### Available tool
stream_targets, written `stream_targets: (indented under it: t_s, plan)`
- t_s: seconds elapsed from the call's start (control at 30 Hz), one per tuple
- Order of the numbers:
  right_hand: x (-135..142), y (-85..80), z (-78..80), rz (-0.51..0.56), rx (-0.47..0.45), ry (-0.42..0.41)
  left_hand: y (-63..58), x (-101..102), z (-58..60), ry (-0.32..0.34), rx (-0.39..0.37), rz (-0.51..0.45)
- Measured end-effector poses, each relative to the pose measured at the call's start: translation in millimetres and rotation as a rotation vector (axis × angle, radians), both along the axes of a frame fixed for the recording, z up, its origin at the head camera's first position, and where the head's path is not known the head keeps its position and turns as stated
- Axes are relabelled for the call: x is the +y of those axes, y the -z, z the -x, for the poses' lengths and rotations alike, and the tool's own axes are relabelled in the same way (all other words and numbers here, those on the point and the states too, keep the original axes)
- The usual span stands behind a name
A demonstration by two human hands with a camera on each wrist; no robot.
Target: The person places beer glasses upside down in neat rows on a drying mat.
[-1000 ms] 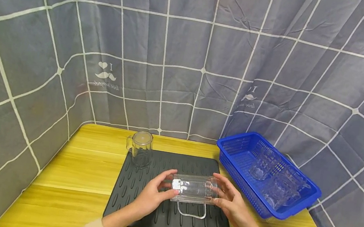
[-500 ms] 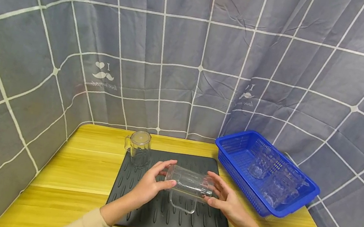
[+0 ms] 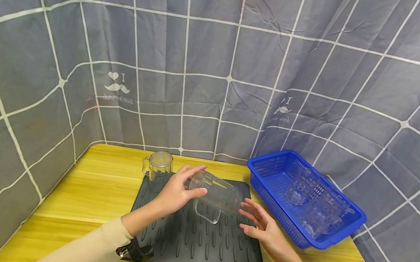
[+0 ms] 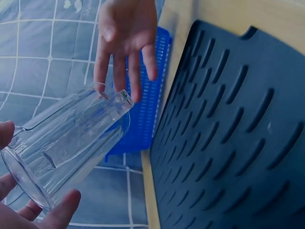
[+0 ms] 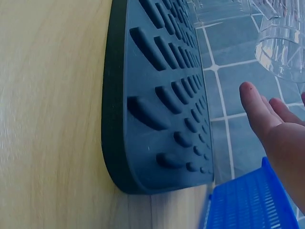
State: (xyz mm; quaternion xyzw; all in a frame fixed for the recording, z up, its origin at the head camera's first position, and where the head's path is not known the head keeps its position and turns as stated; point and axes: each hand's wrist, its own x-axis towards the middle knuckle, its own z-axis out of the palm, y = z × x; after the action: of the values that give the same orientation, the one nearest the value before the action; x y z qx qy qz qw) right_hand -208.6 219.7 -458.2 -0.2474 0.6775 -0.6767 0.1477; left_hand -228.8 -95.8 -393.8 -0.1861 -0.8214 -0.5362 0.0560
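A clear glass mug [image 3: 221,191] is tilted in the air over the black ridged mat [image 3: 197,248], its handle hanging toward the person. My left hand [image 3: 177,191] grips the mug's left end between thumb and fingers, as the left wrist view also shows for the mug [image 4: 71,138]. Close to the mug's other end, my right hand [image 3: 266,230] has its fingers spread; in the left wrist view the right hand [image 4: 128,33] shows its palm. Whether its fingertips touch the glass, I cannot tell. Another glass mug [image 3: 160,169] stands at the mat's back left corner, handle leftward.
A blue plastic basket [image 3: 344,239] stands right of the mat, with several clear glass mugs [image 3: 319,213] lying inside. The wooden table [image 3: 72,219] extends left of the mat. A grey checked curtain [image 3: 198,98] encloses the back and sides.
My left hand has carried the mug up and leftward, tilting its right end downward. My right hand held the mug's other end earlier; its fingers have now loosened and come off.
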Motion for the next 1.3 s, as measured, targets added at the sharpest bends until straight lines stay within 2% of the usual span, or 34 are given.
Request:
stream_targets:
  t_s: [0.23, 0.57, 0.87, 1.3]
  plan:
    - [1.4, 0.0, 0.1, -0.055, 0.017, 0.033, -11.1, -1.2, 14.2, -0.048, 0.036, 0.1]
    - [5.2, 6.3, 1.5, -0.111, 0.052, 0.044, -24.7, -2.6, 33.4, -0.095, 0.096, 0.191]
    - [8.0, 9.0, 1.1, -0.136, 0.119, 0.054, -28.3, -2.6, 44.6, -0.123, 0.094, 0.314]
    - [6.8, 6.4, 1.0, -0.219, 0.111, 0.084, -32.1, -1.5, 59.7, -0.106, 0.124, 0.487]
